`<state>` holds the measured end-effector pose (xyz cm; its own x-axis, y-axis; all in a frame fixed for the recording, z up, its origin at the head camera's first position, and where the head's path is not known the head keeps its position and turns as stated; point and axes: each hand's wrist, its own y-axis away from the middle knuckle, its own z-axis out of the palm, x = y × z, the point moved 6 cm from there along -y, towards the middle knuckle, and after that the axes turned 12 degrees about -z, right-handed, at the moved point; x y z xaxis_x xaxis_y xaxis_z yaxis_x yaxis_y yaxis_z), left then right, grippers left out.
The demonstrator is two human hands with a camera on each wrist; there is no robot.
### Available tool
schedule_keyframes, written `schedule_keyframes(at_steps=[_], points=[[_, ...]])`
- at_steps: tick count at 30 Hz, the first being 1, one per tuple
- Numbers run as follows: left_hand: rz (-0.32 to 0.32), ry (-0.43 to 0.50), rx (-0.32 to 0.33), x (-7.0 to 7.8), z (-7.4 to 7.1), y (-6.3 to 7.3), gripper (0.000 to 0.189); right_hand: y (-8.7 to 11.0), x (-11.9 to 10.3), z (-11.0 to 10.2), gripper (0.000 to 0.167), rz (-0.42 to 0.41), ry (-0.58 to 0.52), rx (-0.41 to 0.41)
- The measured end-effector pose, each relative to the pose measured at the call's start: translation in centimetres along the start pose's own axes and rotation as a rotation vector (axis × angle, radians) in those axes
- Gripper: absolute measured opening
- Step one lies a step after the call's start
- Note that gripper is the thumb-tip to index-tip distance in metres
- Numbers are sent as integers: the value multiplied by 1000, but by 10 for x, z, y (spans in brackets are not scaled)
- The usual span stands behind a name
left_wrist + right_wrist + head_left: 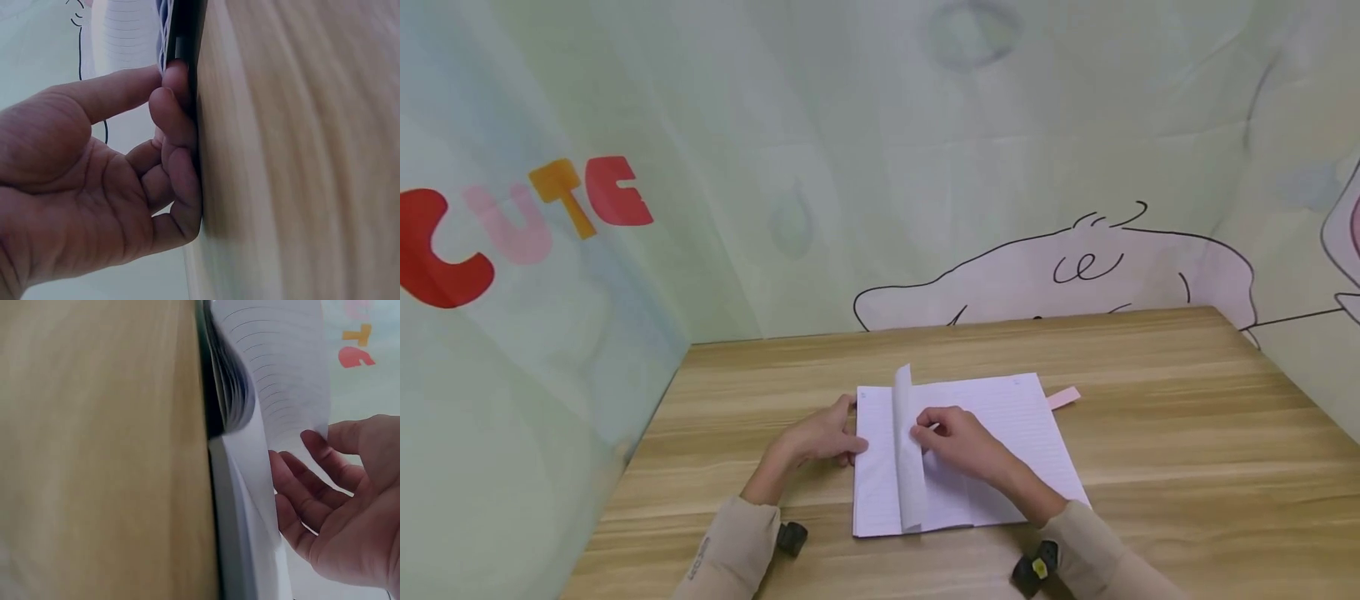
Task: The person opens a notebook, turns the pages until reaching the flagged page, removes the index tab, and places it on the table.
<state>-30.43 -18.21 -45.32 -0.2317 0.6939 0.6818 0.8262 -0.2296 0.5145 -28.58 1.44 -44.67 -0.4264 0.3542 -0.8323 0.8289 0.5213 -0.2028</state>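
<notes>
An open lined notebook (1018, 425) lies on the wooden table in the head view. My left hand (822, 435) grips its left edge, the thumb on top of the paper and fingertips tucked under the cover, as the left wrist view also shows. Between thumb and index finger, my right hand (964, 443) pinches the free edge of a single page (911, 483). That page stands up and curls over the left half of the notebook. In the right wrist view the lifted lined page (284, 369) rises above the stacked sheets, the other fingers loosely bent beside it.
A pink ribbon-like tab (1064, 397) sticks out past the notebook's right edge. The wooden table (1187, 433) extends around it. Behind and at the left hangs a printed curtain (760, 167) with cartoon drawings and coloured letters. Dark devices (792, 539) sit at both wrists.
</notes>
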Motion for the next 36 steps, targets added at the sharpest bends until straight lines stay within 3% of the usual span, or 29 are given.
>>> schedule_keyframes(at_steps=[6, 11, 24, 36], points=[[-9, -3, 35, 0, 0, 1, 82, 0, 4, 8, 13, 0, 57, -22], [-1, 8, 28, 1, -1, 2, 90, 1, 6, 11, 11, 10, 88, -26], [5, -45, 26, 3, 2, 2, 108, 2, 3, 13, 14, 14, 49, -43], [-18, -43, 38, 3, 4, 2, 111, 3, 2, 11, 32, -3, 1, -121]])
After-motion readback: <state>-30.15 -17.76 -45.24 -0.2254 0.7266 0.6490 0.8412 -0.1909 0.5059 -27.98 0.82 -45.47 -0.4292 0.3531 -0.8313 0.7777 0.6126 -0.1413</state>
